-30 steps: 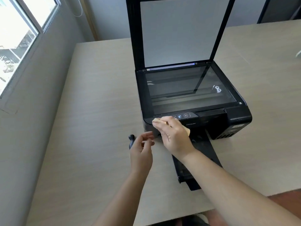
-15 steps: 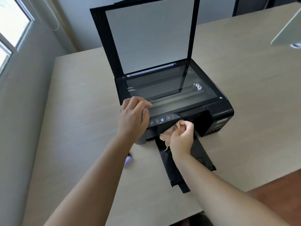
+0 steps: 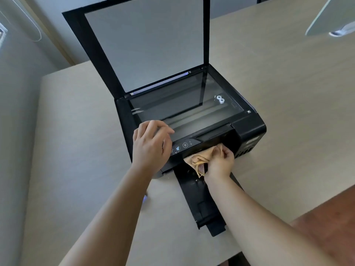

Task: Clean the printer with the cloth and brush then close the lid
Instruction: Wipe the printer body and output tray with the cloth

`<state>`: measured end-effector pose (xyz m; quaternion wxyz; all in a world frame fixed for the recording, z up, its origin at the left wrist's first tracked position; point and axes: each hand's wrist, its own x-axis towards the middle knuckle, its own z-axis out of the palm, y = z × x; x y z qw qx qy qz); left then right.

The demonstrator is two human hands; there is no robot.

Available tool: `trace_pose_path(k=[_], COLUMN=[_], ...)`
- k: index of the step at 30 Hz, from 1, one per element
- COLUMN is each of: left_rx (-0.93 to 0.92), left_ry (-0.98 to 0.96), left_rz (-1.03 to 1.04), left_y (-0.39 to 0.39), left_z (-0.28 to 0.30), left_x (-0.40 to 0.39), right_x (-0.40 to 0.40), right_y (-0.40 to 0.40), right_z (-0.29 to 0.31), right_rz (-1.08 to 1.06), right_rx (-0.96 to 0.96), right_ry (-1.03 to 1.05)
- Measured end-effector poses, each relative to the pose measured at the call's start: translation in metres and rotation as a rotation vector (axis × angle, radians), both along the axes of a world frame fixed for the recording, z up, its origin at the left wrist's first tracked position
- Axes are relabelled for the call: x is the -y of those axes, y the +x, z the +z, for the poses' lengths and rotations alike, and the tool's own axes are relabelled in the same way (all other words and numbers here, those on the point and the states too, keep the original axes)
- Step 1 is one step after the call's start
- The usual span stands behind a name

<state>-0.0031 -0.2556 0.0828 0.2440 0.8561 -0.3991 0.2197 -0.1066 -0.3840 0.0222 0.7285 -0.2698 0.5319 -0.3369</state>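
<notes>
A black printer (image 3: 249,129) stands on the table with its lid (image 3: 146,41) raised upright over the scanner glass (image 3: 184,106). My left hand (image 3: 151,146) rests on the printer's front left corner, fingers spread beside the control panel (image 3: 184,145). My right hand (image 3: 220,162) grips a crumpled tan cloth (image 3: 199,158) and presses it against the printer's front, just above the extended paper tray (image 3: 201,204). The brush is almost entirely hidden under my left forearm; only a small bluish bit (image 3: 145,198) shows on the table.
The beige table (image 3: 76,150) ends at a front edge near me, with brown floor (image 3: 326,227) at the lower right. A wall runs along the left. A pale tilted object (image 3: 330,16) stands at the far right.
My left hand went from the table near the brush up onto the printer's front left corner. My right hand slid the cloth rightward along the printer's front. The view shifted right.
</notes>
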Motion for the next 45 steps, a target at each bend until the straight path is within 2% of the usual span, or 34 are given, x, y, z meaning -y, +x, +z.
trace_pose_path(k=[4,7,12,16,20,24,28,33,37,39,42,45], left_rx=[0.065,0.085,0.097,0.100,0.094,0.095,0.101,0.106,0.106,0.113,0.109,0.096], left_ry=[0.009,0.026,0.035,0.035,0.032,0.038,0.041,0.037,0.052,0.048,0.061,0.084], left_rz=[-0.041,-0.058,-0.075,-0.078,-0.084,-0.085,-0.093,-0.089,-0.088,-0.091,-0.092,-0.094], left_y=[-0.002,-0.002,-0.002,-0.001,-0.002,-0.002,-0.002,-0.003,-0.001,-0.002,-0.004,-0.003], left_z=[-0.001,-0.002,-0.002,-0.002,-0.002,-0.002,-0.002,-0.003,-0.003,-0.004,-0.003,-0.003], left_x=[0.001,0.002,0.000,0.001,0.001,0.000,0.002,0.002,0.004,0.003,0.003,0.004], right_x=[0.003,0.018,0.009,0.024,0.023,0.017,0.024,0.020,0.021,0.014,-0.009,-0.019], right_y=[0.003,0.006,0.007,0.011,0.015,0.014,0.009,0.005,0.005,-0.002,-0.015,-0.011], right_z=[0.002,0.002,0.000,0.013,0.005,0.003,0.023,0.024,0.026,0.028,0.016,-0.002], right_rz=[-0.005,-0.083,-0.075,-0.126,-0.147,-0.127,-0.162,-0.139,-0.136,-0.060,0.195,0.278], right_rx=[0.006,0.012,0.061,0.186,0.087,0.089,0.129,-0.062,-0.072,-0.075,-0.108,-0.172], right_ry=[0.046,0.061,0.279,0.245,0.220,0.269,0.143,-0.160,-0.200,-0.332,-0.534,-0.408])
